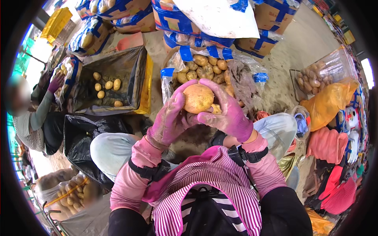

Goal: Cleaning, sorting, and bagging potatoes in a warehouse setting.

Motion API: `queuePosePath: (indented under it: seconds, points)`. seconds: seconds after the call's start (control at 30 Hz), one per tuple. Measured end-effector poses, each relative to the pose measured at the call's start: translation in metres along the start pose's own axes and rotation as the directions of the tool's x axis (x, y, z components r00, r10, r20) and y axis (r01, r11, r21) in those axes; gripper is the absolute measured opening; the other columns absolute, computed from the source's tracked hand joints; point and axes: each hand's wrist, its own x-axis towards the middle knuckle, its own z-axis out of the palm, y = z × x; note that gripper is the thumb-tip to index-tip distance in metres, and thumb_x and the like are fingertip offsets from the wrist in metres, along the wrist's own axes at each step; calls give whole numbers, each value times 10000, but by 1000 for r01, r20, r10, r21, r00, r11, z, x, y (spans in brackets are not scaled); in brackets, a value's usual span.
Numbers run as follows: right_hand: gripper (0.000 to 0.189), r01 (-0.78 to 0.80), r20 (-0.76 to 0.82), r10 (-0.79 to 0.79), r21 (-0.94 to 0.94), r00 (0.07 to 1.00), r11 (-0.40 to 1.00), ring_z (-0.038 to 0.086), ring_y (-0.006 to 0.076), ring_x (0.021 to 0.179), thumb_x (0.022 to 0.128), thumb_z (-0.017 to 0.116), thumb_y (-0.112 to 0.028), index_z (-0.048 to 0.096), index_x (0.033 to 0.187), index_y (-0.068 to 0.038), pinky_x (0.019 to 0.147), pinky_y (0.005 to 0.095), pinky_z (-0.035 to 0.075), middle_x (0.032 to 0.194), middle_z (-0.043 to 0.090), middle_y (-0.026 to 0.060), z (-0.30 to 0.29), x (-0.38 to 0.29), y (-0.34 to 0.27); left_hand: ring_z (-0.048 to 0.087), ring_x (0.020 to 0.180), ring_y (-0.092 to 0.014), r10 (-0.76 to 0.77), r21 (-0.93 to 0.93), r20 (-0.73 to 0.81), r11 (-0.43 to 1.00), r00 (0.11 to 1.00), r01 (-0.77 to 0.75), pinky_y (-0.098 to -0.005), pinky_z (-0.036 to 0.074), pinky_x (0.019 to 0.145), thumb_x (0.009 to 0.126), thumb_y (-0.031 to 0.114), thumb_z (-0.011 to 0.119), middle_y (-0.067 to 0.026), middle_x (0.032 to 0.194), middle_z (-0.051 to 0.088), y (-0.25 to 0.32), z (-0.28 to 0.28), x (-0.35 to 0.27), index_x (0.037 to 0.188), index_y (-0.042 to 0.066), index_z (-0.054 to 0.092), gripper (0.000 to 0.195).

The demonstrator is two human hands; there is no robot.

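Note:
Between my two gloved hands I hold a large round potato (198,98), up in front of my chest. My left hand (174,113), in a soiled pink-purple work glove, grips its left side. My right hand (229,112), gloved alike, is closed around its right side. Just beyond them stands a plastic-lined carton (168,82) with blue tape on its rim, filled with potatoes (203,66). A dirty grey-brown cloth (242,82) lies over the right part of this carton. My hands hide the carton's near side.
At left stands a yellow crate (144,88) with a dark liner, holding several potatoes (109,85). Taped cartons (177,19) are stacked ahead under a white sheet (221,17). A co-worker (35,121) sits far left. Bagged potatoes (313,79) and an orange sack (330,103) stand right.

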Motion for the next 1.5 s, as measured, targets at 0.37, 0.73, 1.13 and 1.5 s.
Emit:
queuePosePath:
  seconds: [0.37, 0.73, 1.13, 1.5]
  points:
    - [666, 186, -210, -251, -287, 945, 940, 509, 295, 1242, 885, 704, -274, 392, 1425, -38, 1052, 384, 389, 1318, 510, 189, -2, -30, 25, 669, 873, -173, 6, 608, -74, 793, 997, 40, -292, 558, 776, 1019, 439, 449, -96, 1171, 622, -20, 2, 17, 1427, 41, 409, 570]
    - [731, 429, -313, -886, -787, 343, 444, 505, 399, 1242, 808, 777, -217, 396, 1413, -63, 1016, 466, 433, 1372, 463, 271, -104, -115, -91, 629, 910, -164, 18, 594, -169, 800, 985, 88, -287, 521, 797, 973, 336, 596, -80, 1099, 643, -59, -23, 63, 1356, 84, 489, 471]
    - [752, 384, -716, -522, -368, 464, 847, 512, 216, 1184, 885, 718, -257, 294, 1442, 20, 972, 336, 466, 1359, 463, 173, -151, -134, -85, 626, 971, -171, -120, 594, -128, 785, 984, 173, -286, 526, 849, 990, 256, 574, -131, 1178, 616, -69, 22, 66, 1384, 11, 421, 488]
    - [651, 299, -492, -344, -170, 800, 939, 539, 251, 1171, 906, 679, -295, 346, 1400, -34, 990, 372, 433, 1272, 517, 168, -78, -127, -19, 623, 1076, -200, -101, 632, -69, 766, 993, 121, -356, 559, 865, 1040, 414, 385, -65, 1246, 575, -101, 112, 42, 1388, 87, 427, 479]
